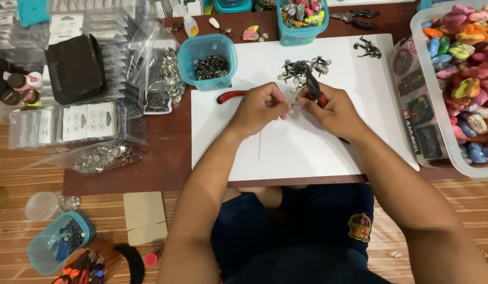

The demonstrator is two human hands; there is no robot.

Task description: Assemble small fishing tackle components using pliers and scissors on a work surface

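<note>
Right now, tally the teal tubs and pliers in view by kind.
Teal tubs on the table: 3
Teal tub on the floor: 1
Pliers: 3 (right hand, red-handled, black top)
Total: 7

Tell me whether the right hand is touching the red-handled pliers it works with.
Touching. The head view shows the right hand wrapped around the red-handled pliers, whose dark nose sticks up out of the fist above the white sheet.
</note>
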